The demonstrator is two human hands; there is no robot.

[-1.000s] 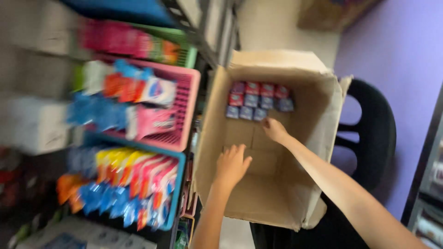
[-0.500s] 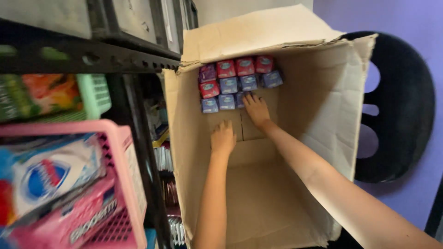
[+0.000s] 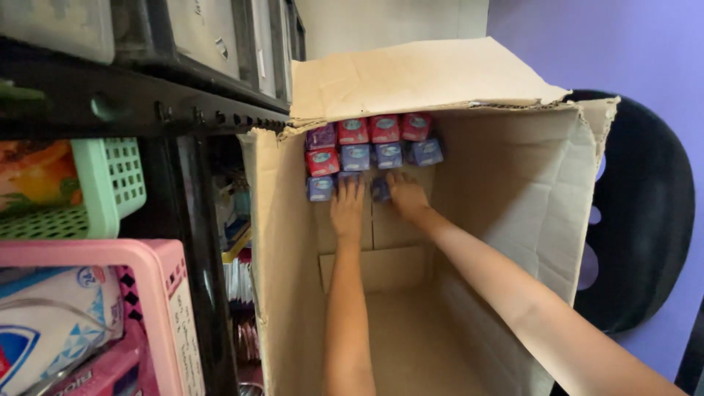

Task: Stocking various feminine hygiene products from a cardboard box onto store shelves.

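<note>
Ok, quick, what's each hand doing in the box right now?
Left hand: open, fingers flat on the packs at the bottom row.
Right hand: fingers curled on a blue pack; whether it grips it cannot be told.

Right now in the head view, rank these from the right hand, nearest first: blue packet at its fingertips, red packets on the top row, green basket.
1. Blue packet, touching the right hand.
2. Red packets, above, at the box's far end.
3. Green basket, far left on the shelf.

A tall cardboard box (image 3: 513,191) carries small red and blue packets (image 3: 370,147), stacked in rows against its far panel, apparently three deep.
</note>
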